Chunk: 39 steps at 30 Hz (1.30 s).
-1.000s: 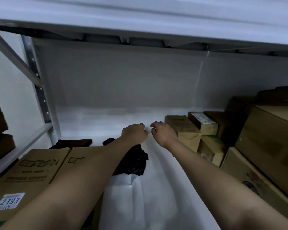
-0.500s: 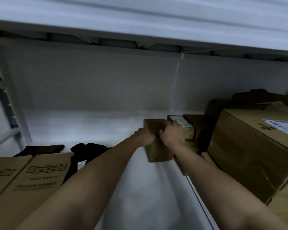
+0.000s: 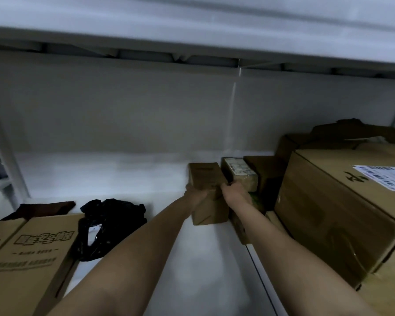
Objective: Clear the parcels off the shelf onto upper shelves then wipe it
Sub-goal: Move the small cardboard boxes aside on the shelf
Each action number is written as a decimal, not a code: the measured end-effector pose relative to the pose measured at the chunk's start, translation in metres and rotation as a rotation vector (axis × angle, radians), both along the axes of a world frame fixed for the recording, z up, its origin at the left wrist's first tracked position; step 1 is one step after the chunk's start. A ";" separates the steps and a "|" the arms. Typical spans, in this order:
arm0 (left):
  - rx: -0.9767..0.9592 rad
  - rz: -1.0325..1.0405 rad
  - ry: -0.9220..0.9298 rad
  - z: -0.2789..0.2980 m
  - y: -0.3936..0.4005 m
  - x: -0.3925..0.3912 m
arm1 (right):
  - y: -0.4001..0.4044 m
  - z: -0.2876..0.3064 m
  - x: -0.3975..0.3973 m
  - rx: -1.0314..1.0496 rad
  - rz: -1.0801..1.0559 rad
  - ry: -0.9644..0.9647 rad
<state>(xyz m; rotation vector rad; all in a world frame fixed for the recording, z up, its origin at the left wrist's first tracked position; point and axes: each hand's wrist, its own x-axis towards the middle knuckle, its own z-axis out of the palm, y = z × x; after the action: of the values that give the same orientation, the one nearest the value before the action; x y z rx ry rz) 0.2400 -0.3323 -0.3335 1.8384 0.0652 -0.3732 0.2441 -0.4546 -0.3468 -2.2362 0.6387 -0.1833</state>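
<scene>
The left hand and the right hand grip a small brown box from opposite sides, left fingers curled round its left edge, right fingers hooked over its right edge. The box stands tall at the middle of the white shelf; whether its base touches the shelf cannot be told. Just beside it on the right lies a labelled parcel, with a darker box behind that. Farther right sits a big carton with a barcode label. On the left, well apart from the hands, lie a black plastic bag, a dark cloth and a printed carton. An upper shelf spans overhead.
</scene>
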 end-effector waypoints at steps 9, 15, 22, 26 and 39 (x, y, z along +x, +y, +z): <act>-0.138 0.071 0.015 -0.012 0.004 0.018 | 0.009 -0.002 0.002 0.105 -0.024 -0.029; -0.115 0.127 -0.079 0.008 0.020 0.013 | 0.025 0.016 0.002 0.389 0.013 -0.300; -0.241 0.081 -0.088 0.019 0.041 0.013 | 0.042 0.025 -0.007 0.518 0.085 -0.353; -0.189 -0.018 -0.069 -0.003 0.051 0.048 | 0.053 0.031 -0.012 0.522 0.059 -0.356; -0.241 -0.079 0.147 0.067 0.101 -0.008 | 0.073 0.061 -0.030 0.619 0.095 -0.316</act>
<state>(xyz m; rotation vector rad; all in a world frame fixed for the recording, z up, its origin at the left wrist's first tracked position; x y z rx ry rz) 0.2316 -0.2313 -0.2665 1.5766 0.0468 -0.5474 0.2142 -0.3815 -0.2860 -1.5919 0.3518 -0.2462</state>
